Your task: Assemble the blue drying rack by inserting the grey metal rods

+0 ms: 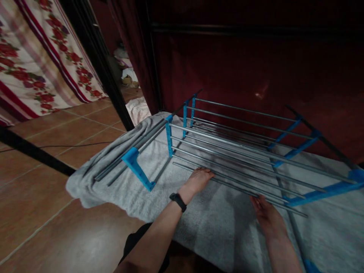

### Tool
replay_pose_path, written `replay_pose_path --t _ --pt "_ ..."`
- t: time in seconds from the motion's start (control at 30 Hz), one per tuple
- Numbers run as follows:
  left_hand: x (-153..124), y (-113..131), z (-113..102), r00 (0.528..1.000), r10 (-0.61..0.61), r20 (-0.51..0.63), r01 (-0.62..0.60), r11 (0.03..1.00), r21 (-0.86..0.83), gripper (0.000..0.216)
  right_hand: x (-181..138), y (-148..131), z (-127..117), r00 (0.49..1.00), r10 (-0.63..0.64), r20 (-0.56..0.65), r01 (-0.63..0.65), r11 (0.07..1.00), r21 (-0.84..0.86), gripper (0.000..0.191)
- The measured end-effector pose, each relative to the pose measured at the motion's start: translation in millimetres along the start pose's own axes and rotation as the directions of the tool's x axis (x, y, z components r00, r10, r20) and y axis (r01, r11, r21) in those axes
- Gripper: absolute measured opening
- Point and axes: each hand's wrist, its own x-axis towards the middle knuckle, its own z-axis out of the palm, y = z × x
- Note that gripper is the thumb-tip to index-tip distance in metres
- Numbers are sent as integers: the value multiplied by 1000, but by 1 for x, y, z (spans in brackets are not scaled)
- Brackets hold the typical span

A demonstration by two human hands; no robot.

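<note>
A partly assembled rack of grey metal rods and blue plastic brackets [170, 141] lies on a grey blanket [210, 227]. Along its near side runs a loose-looking thin metal rod [234, 188], its left end free beside the lower bracket. My left hand [200, 178], with a black band on the wrist, is closed over this rod left of its middle. Farther right, my right hand [264, 210] pinches the same rod from below, palm turned upward. Several rods span the two sides of the rack. A blue angled bracket [138, 170] juts out at the left.
More grey rods [131, 149] lie at the left by the blanket's folds. Behind the rack rises a dark red panel [241, 68]. A black metal post [108, 72] slants at the left, with a floral curtain [48, 57] and tiled floor [36, 189] beyond.
</note>
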Motion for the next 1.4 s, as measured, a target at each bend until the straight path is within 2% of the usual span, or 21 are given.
replay_pose_path --t 0.3,0.47,0.57,0.73,0.9,0.97,1.2,1.4 --pt "-6 -11 -6 995 -99 -16 98 994 -42 33 11 -7 -15 998 22 -51 -26 997 -79 13" --pt "-9 -14 -12 990 -142 7 142 989 -40 32 11 -8 -14 992 83 -93 -87 995 -40 11" --pt "-10 -15 -16 987 -157 22 158 987 -39 27 8 -9 -11 993 95 -76 -97 995 -16 12" --pt "-9 -13 -18 990 -139 39 141 989 -38 22 3 -8 -4 999 12 -33 -13 999 -42 14" --pt "-5 -12 -16 992 -124 36 126 990 -57 17 -13 -7 12 999 16 -47 -14 999 39 20" --pt "-2 -14 -13 993 -116 20 117 990 -76 15 -18 -7 19 1000 9 -15 -8 999 46 20" --pt "7 -18 -4 996 -66 63 74 989 -125 24 -26 2 33 996 -40 80 34 997 74 21" --pt "8 -27 -6 992 -86 89 103 973 -205 32 -21 -2 36 999 -27 29 23 991 129 18"
